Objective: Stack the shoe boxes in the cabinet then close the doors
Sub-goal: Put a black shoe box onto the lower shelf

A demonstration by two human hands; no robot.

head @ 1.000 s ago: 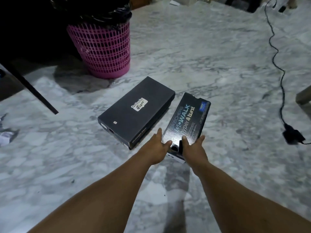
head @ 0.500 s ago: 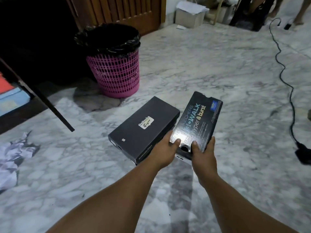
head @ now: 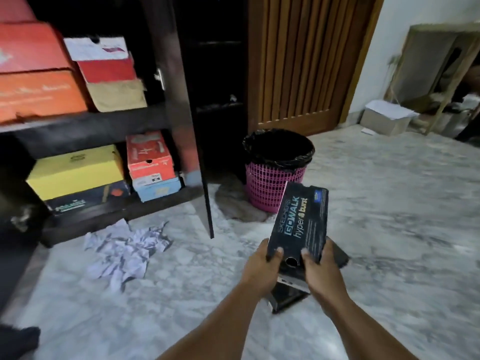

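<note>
I hold a black Skechers shoe box [head: 300, 219] lifted off the floor, near end towards me. My left hand [head: 261, 268] grips its near left corner and my right hand [head: 320, 271] grips its near right corner. Below it the second black shoe box [head: 285, 296] lies on the marble floor, mostly hidden by my hands. The dark cabinet [head: 98, 123] stands at the left with its door [head: 181, 120] swung open. Its shelves hold several stacked boxes: orange [head: 39, 97], yellow [head: 75, 172], red [head: 149, 157] and light blue [head: 157, 189].
A pink basket with a black bin liner [head: 275, 175] stands on the floor right of the open door. Crumpled paper [head: 124, 250] lies in front of the cabinet. A wooden door [head: 306, 61] is behind, and a white box [head: 387, 118] sits far right.
Both hands have raised the Skechers box off the floor. My view has swung up and left, bringing the open cabinet and its shelves into sight. The other black box stays on the floor.
</note>
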